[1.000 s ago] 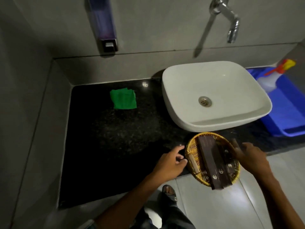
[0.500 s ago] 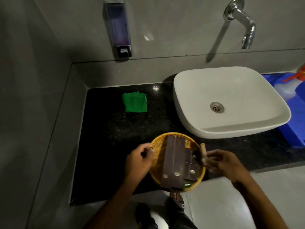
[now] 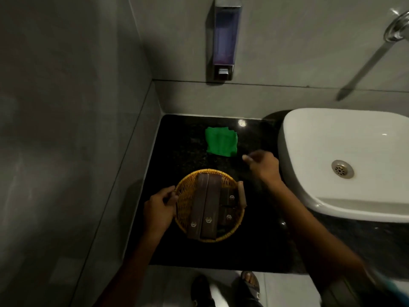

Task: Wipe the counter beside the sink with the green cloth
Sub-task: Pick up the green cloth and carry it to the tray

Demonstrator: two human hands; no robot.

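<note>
A folded green cloth (image 3: pixel 221 141) lies on the black stone counter (image 3: pixel 181 151) near the back wall, left of the white sink (image 3: pixel 332 134). A round yellow wicker basket (image 3: pixel 183 196) with several dark brown boxes sits on the counter toward the front. My left hand (image 3: pixel 158 209) grips the basket's left rim. My right hand (image 3: pixel 262 166) hovers over the counter between the basket and the cloth, just right of and below the cloth, fingers loosely curled and holding nothing.
A soap dispenser (image 3: pixel 225 38) hangs on the back wall above the cloth. The tap (image 3: pixel 396 29) sticks out at the top right. A grey wall closes off the counter's left side. My feet in sandals (image 3: pixel 249 284) stand below the counter's front edge.
The basket has moved left from in front of the sink onto the counter's left part. My right hand has let go of it and risen toward the cloth.
</note>
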